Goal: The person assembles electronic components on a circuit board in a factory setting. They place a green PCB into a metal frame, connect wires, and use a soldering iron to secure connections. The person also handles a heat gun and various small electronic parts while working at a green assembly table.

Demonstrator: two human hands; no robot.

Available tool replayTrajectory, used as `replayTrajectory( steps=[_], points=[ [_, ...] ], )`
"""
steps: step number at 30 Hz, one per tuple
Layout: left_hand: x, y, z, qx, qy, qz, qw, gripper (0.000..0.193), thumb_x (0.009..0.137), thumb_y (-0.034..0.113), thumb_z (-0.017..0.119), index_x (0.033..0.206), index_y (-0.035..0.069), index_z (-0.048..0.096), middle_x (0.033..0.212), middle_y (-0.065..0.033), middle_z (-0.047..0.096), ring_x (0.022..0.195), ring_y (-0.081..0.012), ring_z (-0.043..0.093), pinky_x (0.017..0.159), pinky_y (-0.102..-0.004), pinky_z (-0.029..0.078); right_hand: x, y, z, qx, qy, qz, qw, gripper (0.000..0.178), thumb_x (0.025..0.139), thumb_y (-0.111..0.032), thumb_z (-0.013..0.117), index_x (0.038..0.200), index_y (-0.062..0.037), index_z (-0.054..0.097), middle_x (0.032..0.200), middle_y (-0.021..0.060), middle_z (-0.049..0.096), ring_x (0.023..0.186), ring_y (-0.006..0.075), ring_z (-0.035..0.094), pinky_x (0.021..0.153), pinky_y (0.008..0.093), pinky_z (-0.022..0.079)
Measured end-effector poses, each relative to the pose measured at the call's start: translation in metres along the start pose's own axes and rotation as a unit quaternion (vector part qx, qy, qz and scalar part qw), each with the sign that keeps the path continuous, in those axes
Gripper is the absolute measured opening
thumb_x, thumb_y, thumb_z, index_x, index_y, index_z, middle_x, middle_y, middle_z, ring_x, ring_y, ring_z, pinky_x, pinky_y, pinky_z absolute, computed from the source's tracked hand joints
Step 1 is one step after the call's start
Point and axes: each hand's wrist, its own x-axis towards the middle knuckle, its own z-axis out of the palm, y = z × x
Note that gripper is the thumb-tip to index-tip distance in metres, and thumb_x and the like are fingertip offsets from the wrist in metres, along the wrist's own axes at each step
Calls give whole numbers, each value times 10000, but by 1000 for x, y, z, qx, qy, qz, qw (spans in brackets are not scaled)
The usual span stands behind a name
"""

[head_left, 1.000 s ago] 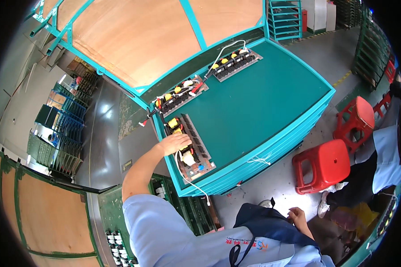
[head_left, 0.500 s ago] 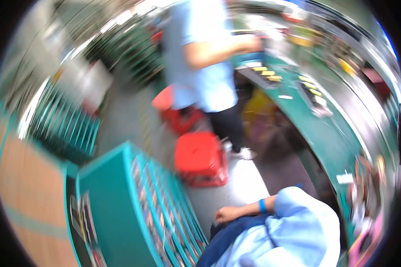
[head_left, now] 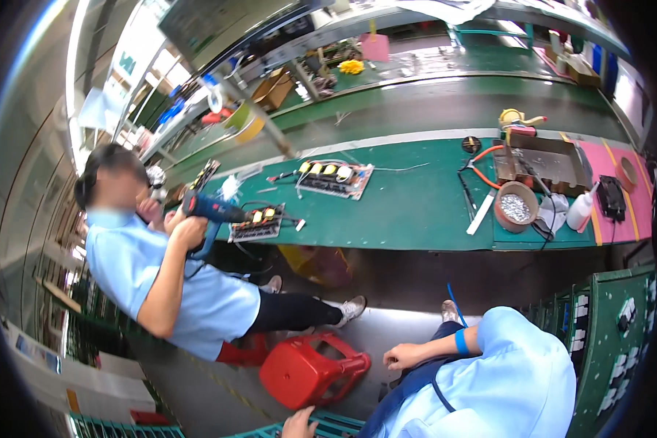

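The left hand is at the lower edge, right by the teal rack; it is partly cut off, and I cannot tell whether it grips the rack. The right hand is above the apron, fingers loosely bent; whether they close on anything I cannot tell. A red stool stands between the rack and a co-worker, who holds a drill near a board on the green bench. Another board lies behind it
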Motion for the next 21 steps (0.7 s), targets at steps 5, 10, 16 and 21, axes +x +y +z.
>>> replayTrajectory(
  steps=[5,10,16,21],
  points=[
    [191,51,-28,-2,48,218,975,328,711,115,588,1017,20,518,981,-151,563,918,-298,530,799,-375,420,-24,17,-88,26,138,23,990,276,752,-246,543,956,-59,553,771,75,599,736,202,584,683,317,458],
    [346,91,-63,23,116,279,953,321,673,75,609,980,11,535,973,-156,566,925,-317,528,814,-371,416,-47,33,-171,29,280,12,959,216,731,-198,555,902,-67,570,759,103,602,691,239,589,641,334,467],
    [491,92,-99,165,172,273,932,443,635,86,645,1043,62,473,1006,-125,522,936,-291,496,795,-386,381,-58,36,-233,49,384,18,922,133,715,-129,565,796,-26,586,718,99,586,664,209,577,608,312,454],
    [604,95,-128,281,174,180,927,648,610,136,677,1174,116,360,1117,-86,451,1040,-250,438,858,-395,348,-35,42,-273,15,437,69,897,90,709,-122,568,746,-39,570,730,99,572,694,246,567,619,334,446]
  ],
)
